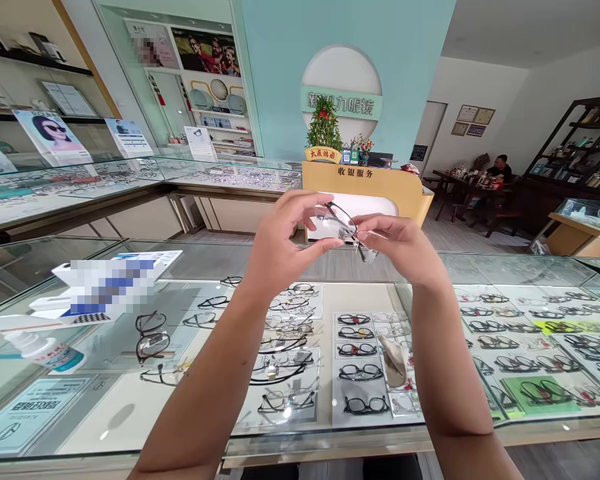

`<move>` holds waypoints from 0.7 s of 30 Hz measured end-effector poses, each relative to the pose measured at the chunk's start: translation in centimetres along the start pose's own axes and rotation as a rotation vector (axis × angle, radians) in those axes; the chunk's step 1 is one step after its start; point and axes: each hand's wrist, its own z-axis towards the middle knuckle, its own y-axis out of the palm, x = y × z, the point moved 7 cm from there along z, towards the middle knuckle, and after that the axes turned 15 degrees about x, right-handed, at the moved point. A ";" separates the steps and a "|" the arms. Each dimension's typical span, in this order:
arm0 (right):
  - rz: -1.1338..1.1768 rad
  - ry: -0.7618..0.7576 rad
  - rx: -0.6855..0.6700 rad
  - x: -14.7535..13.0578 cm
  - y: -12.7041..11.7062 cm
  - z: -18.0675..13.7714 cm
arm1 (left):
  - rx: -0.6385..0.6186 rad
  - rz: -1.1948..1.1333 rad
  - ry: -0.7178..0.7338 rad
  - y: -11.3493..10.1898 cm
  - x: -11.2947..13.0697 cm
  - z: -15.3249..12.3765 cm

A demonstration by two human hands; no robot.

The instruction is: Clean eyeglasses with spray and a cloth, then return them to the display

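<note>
Raised above the glass counter, a pair of eyeglasses (341,215) with a dark thin frame and clear lenses is held between both hands. My left hand (293,233) pinches one lens side, thumb below and fingers above. My right hand (397,241) has its fingertips closed near the bridge and the other lens, which it partly covers. The glasses are tilted. On the counter below my forearms lies a beige cloth (395,360), close to rows of spectacle frames (361,371).
The glass display counter (325,427) runs across in front of me. On its left stand a spray bottle (50,352), a white box (105,287) and a loose pair of glasses (153,337). Farther off are a cashier desk (415,193) and a seated person (500,172).
</note>
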 end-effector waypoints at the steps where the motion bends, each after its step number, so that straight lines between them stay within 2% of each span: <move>1: 0.040 0.045 -0.024 0.3 0.1 0.0 | -0.007 -0.032 -0.028 0.0 -0.3 -0.1; 6: 0.135 0.133 -0.070 0.9 0.5 0.0 | -0.035 -0.089 -0.132 0.0 -1.3 -0.3; 9: 0.136 0.140 -0.034 1.1 0.6 0.2 | -0.027 -0.068 -0.110 0.1 -0.9 -0.1; 11: 0.129 0.126 0.021 1.4 0.5 0.3 | 0.069 0.014 -0.059 -0.2 -0.1 0.0; 14: 0.089 0.070 0.156 1.5 0.1 0.5 | 0.359 0.150 -0.049 -1.0 1.2 -0.5; 15: 0.064 0.035 0.211 1.4 -0.1 0.5 | 0.406 0.156 -0.084 -0.9 1.5 -0.8; 16: 0.031 -0.009 0.266 1.1 -0.1 0.4 | 0.401 0.135 -0.147 -0.4 1.5 -1.2; 19: -0.100 -0.183 0.394 -0.2 0.3 -0.3 | 0.221 -0.026 -0.444 2.1 0.3 -2.4; 21: -0.204 -0.299 0.435 -1.1 1.1 -0.9 | 0.168 -0.134 -0.634 3.3 -0.6 -3.2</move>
